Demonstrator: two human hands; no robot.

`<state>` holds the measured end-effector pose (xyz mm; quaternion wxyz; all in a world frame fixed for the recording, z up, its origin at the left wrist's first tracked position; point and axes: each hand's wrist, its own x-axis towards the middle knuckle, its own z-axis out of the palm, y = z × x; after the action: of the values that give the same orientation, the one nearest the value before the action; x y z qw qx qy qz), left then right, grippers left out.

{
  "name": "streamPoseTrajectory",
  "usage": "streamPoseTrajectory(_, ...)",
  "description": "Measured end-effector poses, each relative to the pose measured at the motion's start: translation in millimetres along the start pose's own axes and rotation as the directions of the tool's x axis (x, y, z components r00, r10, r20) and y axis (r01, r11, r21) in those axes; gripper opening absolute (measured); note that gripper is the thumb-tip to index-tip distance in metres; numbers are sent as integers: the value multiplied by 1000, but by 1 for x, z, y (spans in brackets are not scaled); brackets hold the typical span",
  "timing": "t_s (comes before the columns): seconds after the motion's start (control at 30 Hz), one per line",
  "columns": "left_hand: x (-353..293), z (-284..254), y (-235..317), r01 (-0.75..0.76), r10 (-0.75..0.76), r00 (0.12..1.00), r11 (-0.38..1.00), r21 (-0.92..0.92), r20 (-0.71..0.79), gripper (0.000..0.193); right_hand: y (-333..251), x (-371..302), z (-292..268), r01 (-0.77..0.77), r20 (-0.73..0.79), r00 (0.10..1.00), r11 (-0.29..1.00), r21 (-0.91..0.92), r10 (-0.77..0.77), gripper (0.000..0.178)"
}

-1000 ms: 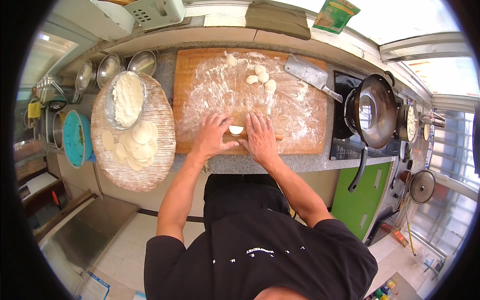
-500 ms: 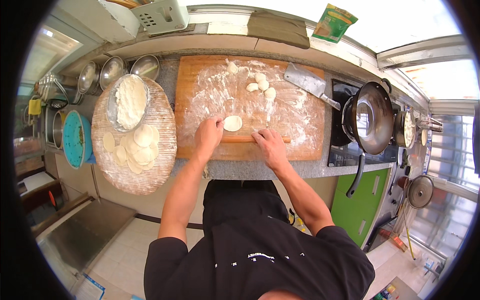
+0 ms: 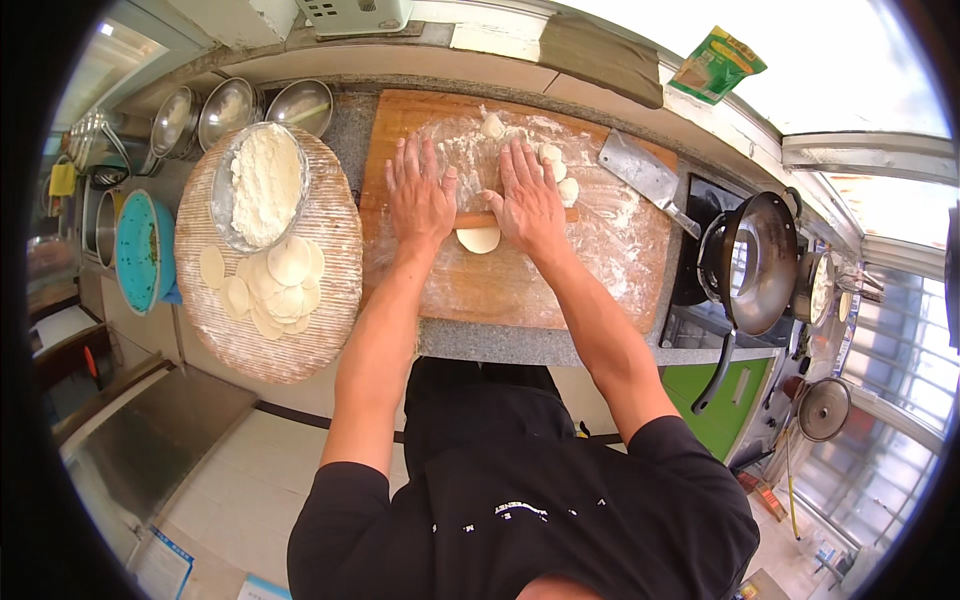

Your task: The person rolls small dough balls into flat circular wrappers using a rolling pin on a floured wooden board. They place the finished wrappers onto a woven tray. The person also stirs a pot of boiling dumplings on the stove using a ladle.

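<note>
Both my hands lie flat over a wooden rolling pin (image 3: 475,219), with fingers stretched out and pointing away from me. My left hand (image 3: 420,200) covers its left end. My right hand (image 3: 531,205) rests on its right part, and a short end pokes out beyond. A flat round dough wrapper (image 3: 479,240) lies partly under the pin, between my hands. Beneath is a flour-dusted wooden board (image 3: 470,295). One small dough piece (image 3: 492,125) sits near its far edge; others (image 3: 568,191) lie beside my right fingers, which hide part of the group.
A cleaver (image 3: 638,172) lies across the board's far right corner. To the left, a round ridged tray (image 3: 335,250) bears stacked wrappers (image 3: 290,262) and a bowl of flour (image 3: 268,185). Metal bowls (image 3: 225,110) and a turquoise basin (image 3: 133,250) stand beyond. A wok (image 3: 775,265) sits at right.
My hands have opened flat and moved farther away over the rolling pin. The pin has rolled from below the wrapper onto its far part. The whole view has tilted slightly.
</note>
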<state>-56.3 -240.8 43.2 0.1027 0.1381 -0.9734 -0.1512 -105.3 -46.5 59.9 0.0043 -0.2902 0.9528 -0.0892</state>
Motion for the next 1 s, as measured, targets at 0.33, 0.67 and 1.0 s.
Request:
streamPoseTrajectory(0.33,-92,-51,0,-310,373,875,921,-235,309,78,-21,-86,-21,43,193,979,996,84,-58,108)
streamPoseTrajectory(0.67,-53,-22,2,18,228,890,848,-530,395,26,-33,-110,-29,30,109,993,998,50,-35,95)
streamPoseTrajectory(1.0,-39,-13,13,280,-26,861,857,-432,508,26,-34,-164,-6,7,-39,999,989,148,-1,42)
